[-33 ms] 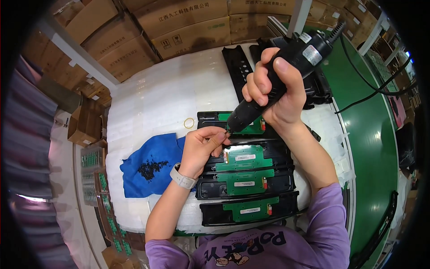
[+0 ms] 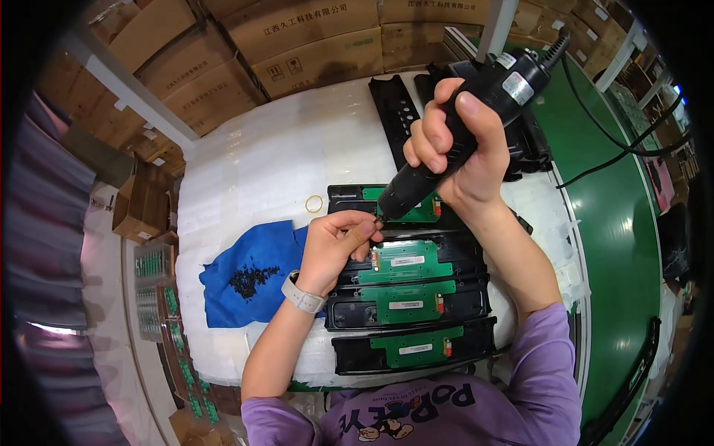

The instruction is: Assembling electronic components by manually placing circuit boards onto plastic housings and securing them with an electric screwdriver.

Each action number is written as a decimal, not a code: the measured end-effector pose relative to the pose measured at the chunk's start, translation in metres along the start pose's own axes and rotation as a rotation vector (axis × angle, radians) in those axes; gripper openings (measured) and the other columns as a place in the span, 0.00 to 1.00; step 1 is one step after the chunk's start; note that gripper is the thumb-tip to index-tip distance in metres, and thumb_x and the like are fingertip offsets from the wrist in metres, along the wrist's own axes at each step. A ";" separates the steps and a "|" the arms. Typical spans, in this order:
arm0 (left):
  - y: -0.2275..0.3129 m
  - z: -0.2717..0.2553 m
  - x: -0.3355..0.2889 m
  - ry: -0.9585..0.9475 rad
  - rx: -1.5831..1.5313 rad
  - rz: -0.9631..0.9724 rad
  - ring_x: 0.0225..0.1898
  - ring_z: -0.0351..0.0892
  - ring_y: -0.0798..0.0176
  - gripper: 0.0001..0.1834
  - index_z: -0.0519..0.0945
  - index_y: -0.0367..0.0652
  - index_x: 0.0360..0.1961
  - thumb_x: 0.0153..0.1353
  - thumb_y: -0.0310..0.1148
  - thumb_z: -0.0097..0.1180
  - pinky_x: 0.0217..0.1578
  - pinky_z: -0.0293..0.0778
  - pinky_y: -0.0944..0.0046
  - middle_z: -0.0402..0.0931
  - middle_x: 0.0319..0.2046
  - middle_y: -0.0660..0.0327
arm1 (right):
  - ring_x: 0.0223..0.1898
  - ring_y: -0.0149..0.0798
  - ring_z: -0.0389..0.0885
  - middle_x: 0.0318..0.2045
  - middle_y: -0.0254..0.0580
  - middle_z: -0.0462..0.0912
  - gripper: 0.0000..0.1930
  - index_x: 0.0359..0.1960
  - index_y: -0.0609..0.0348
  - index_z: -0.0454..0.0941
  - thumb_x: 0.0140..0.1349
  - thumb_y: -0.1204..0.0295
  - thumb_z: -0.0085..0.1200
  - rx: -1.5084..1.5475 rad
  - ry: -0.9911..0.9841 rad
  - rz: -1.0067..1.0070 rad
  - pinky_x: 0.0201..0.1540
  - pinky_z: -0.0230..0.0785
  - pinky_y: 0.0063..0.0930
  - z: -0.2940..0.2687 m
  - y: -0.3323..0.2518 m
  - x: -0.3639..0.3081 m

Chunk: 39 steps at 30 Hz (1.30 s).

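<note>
My right hand [image 2: 468, 145] is wrapped round a black corded electric screwdriver [image 2: 428, 178], tilted with its tip down to the left. At that tip my left hand [image 2: 346, 241] pinches thumb and forefinger together; what lies between them is too small to make out. Both hands are over black plastic housings fitted with green circuit boards. The far board [image 2: 409, 212] lies under the screwdriver, partly covered by it. Closer to me are a second board [image 2: 424, 253], a third [image 2: 387, 303] and a near one [image 2: 398, 360], each with a white label and a small red-and-white part.
Left of the housings, a blue cloth [image 2: 223, 308] bears a pile of small black screws [image 2: 253, 281]. A yellow ring [image 2: 314, 204] lies on the white padded table cover [image 2: 260, 163]. More black housings [image 2: 394, 111] sit at the back; cardboard boxes [image 2: 320, 63] stand behind. A black cable [image 2: 595, 175] hangs at right.
</note>
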<state>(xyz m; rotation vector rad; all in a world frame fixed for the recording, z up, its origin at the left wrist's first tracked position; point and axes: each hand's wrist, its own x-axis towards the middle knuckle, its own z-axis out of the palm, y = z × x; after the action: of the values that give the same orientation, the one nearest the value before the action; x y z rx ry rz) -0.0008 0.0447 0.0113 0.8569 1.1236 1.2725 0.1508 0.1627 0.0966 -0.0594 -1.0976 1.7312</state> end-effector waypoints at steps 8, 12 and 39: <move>0.002 -0.012 0.010 0.190 -0.224 0.117 0.34 0.75 0.69 0.10 0.71 0.35 0.39 0.64 0.27 0.38 0.36 0.68 0.73 0.76 0.39 0.53 | 0.10 0.29 0.62 0.11 0.37 0.65 0.11 0.34 0.64 0.65 0.55 0.70 0.49 -0.293 -0.102 0.036 0.16 0.57 0.22 -0.005 0.014 0.002; 0.009 -0.008 0.008 0.233 -0.232 0.133 0.52 0.72 0.55 0.10 0.65 0.32 0.43 0.65 0.25 0.33 0.50 0.68 0.64 0.70 0.48 0.44 | 0.10 0.29 0.62 0.11 0.38 0.66 0.11 0.33 0.64 0.65 0.53 0.72 0.52 -0.290 -0.145 0.083 0.15 0.56 0.21 -0.005 0.022 0.000; 0.006 -0.004 0.001 0.049 -0.183 0.067 0.16 0.70 0.72 0.04 0.72 0.40 0.31 0.60 0.28 0.53 0.17 0.63 0.77 0.75 0.19 0.60 | 0.11 0.29 0.62 0.13 0.32 0.64 0.11 0.37 0.58 0.67 0.59 0.64 0.45 0.123 -0.171 0.023 0.20 0.61 0.27 -0.002 -0.002 0.003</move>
<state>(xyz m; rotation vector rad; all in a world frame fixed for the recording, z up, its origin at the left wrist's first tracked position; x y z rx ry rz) -0.0061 0.0463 0.0160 0.7351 1.0060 1.4349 0.1522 0.1662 0.0982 0.1558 -1.1139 1.8469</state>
